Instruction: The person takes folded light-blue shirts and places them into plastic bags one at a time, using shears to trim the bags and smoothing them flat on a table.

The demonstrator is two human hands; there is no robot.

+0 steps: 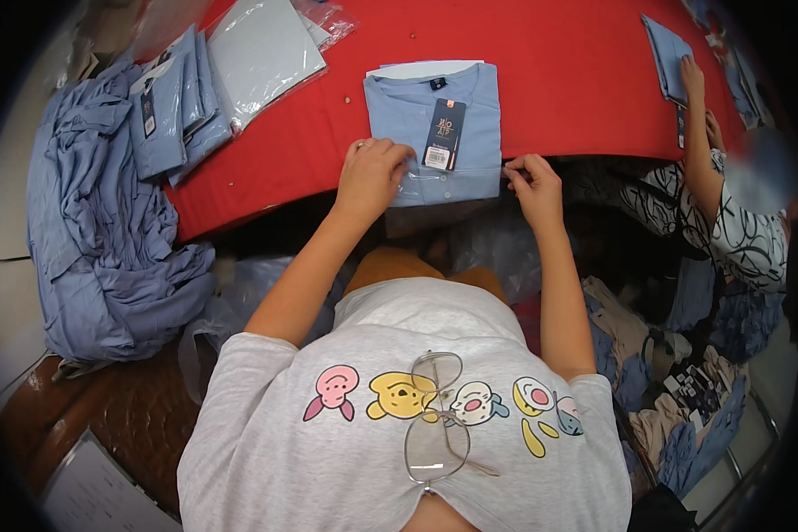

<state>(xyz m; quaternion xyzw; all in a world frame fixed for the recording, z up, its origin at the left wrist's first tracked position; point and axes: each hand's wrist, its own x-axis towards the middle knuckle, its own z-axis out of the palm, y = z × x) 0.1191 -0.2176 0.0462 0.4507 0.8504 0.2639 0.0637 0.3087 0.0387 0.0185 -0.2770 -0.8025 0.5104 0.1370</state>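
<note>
A folded light blue shirt lies at the near edge of the red table, collar facing away from me. On its front rests a dark hang tag, and a strip of white sheet shows behind the collar. Clear plastic bag covers the shirt's lower part, its edge running across near the tag's bottom. My left hand grips at the shirt's left side, fingers curled over the plastic. At the right side, my right hand pinches the bag's edge between thumb and fingers.
Bagged folded shirts and clear-wrapped white sheets lie on the red table at left. Loose blue garments hang over its left edge. At right, a co-worker's hand touches another folded blue garment. Garments pile below.
</note>
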